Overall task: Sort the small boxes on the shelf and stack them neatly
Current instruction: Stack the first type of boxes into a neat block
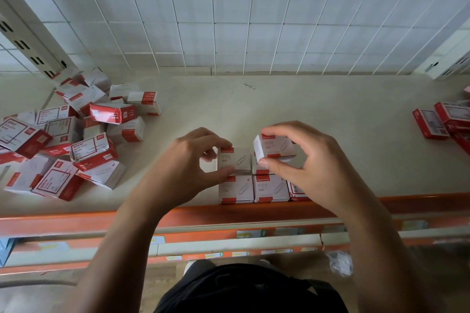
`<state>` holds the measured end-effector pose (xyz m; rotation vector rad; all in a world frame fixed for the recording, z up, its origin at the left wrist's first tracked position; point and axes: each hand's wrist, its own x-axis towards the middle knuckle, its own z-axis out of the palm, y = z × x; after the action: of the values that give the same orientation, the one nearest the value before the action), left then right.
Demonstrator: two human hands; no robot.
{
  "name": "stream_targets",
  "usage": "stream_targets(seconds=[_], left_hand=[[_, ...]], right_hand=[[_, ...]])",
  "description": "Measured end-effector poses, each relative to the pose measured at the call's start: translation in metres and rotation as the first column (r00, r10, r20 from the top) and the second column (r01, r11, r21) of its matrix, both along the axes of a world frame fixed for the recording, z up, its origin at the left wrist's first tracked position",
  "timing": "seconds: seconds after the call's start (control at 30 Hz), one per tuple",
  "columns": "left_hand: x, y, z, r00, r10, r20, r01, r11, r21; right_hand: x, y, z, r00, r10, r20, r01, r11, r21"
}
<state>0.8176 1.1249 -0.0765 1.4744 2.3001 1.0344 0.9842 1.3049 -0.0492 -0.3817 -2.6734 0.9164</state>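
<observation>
Rt hand (312,160) covers most of a red box (296,192) at the row's rt end. Its thumb & the held box (274,147) hide most of the back box (254,169). Lt hand (188,165) hides the lt box's (235,160) near edge. Print on all boxes is too small to read.

Pile (63,140) at lt runs off frame, w/ lower boxes buried. Red stack (442,122) at rt is cut by the edge. Pink bit (467,89) above it: can't tell what. Labels (251,233) on lower shelves are blurred. Crumpled clear thing (340,263) is blurred, unclear.
</observation>
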Motion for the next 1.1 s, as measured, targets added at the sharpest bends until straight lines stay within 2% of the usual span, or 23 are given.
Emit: stream_targets(seconds=[0.37,0.5,0.6,0.7,0.8,0.93,1.1], left_hand=[[0.001,0.005,0.007,0.998,-0.036,0.057,0.042,0.993,-0.114],[0.004,0.005,0.009,1.000,-0.024,-0.002,0.023,0.986,-0.167],[0.012,0.007,0.015,0.997,0.065,-0.047,-0.066,0.998,-0.010],[0.024,0.012,0.027,0.985,0.151,0.080,-0.159,0.980,0.118],[0.031,0.015,0.033,0.960,0.189,0.208,-0.216,0.970,0.116],[0.029,0.014,0.031,0.932,0.226,0.283,-0.270,0.954,0.128],[0.031,0.016,0.031,0.919,0.172,0.355,-0.238,0.959,0.152]], right_hand=[[0.004,0.002,0.000,1.000,-0.018,0.000,0.018,1.000,0.000],[0.004,-0.001,0.000,1.000,-0.016,0.017,0.016,1.000,-0.002],[0.001,-0.006,0.002,1.000,-0.019,0.015,0.020,1.000,-0.010],[-0.004,-0.011,0.003,1.000,-0.007,-0.013,0.007,1.000,0.007],[-0.007,-0.016,0.005,0.999,0.001,-0.048,-0.001,1.000,0.013],[-0.009,-0.021,0.004,0.995,0.013,-0.098,-0.009,0.999,0.041],[-0.009,-0.021,0.003,0.988,0.061,-0.143,-0.055,0.997,0.044]])
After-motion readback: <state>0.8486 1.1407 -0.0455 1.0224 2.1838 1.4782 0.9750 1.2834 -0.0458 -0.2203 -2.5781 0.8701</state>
